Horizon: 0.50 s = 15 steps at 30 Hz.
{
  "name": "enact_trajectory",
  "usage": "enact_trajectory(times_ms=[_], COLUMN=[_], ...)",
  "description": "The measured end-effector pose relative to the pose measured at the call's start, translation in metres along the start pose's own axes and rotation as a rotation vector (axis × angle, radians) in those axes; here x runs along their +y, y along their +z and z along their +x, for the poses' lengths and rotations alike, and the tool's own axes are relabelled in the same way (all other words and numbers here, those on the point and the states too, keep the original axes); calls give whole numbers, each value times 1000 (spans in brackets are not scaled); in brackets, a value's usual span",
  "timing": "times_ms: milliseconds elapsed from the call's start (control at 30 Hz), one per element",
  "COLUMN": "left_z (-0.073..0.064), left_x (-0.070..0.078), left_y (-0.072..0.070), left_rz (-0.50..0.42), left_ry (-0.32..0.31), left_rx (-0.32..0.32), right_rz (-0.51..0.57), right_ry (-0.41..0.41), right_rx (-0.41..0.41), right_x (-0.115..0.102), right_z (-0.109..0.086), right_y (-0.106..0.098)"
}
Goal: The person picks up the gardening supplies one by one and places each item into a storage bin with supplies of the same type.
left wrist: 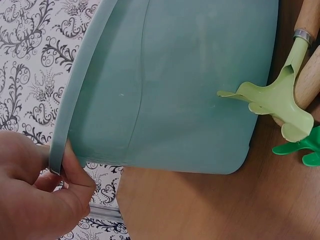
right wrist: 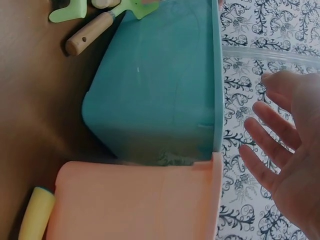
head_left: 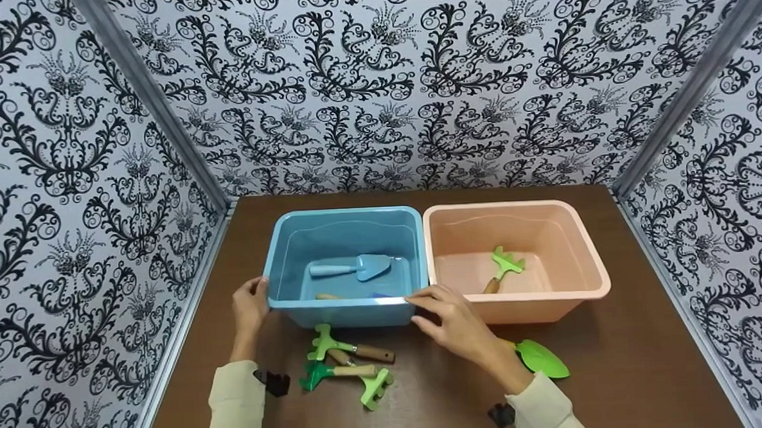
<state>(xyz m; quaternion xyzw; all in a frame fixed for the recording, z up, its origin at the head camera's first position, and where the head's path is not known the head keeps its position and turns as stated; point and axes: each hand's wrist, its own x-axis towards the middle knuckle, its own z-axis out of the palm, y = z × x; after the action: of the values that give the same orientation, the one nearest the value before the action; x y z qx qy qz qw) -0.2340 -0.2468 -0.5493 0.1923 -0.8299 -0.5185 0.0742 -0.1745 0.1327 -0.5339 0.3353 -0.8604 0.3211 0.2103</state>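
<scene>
My left hand pinches the rim of the blue tub at its front left corner, and the left wrist view shows thumb and fingers around the edge. By the tub's front right corner, my right hand has its fingers extended and spread; in the right wrist view they stand apart from the rim. Inside the blue tub lies a light blue hand trowel, with part of a wooden handle showing behind the front wall. The peach tub to the right contains a light green hand rake.
In front of the blue tub, several hand rakes lie in a pile, among them a light green one and a dark green one. A green trowel with a yellow handle lies before the peach tub. Patterned walls enclose the brown table.
</scene>
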Motion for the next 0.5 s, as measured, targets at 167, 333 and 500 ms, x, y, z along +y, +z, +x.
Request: enact_trajectory(times_ms=[167,333,500], left_z=[0,0,0], left_x=[0,1,2], left_y=[0,0,0], left_rz=[-4,-9,-7], left_ry=[-9,-29,-31], left_rx=[-5,-10,-16], right_rz=[11,18,14], right_ry=[32,87,117], right_rx=[1,-35,-49], right_x=[3,5,9], right_z=[-9,-17,-24], right_y=[-1,0,0])
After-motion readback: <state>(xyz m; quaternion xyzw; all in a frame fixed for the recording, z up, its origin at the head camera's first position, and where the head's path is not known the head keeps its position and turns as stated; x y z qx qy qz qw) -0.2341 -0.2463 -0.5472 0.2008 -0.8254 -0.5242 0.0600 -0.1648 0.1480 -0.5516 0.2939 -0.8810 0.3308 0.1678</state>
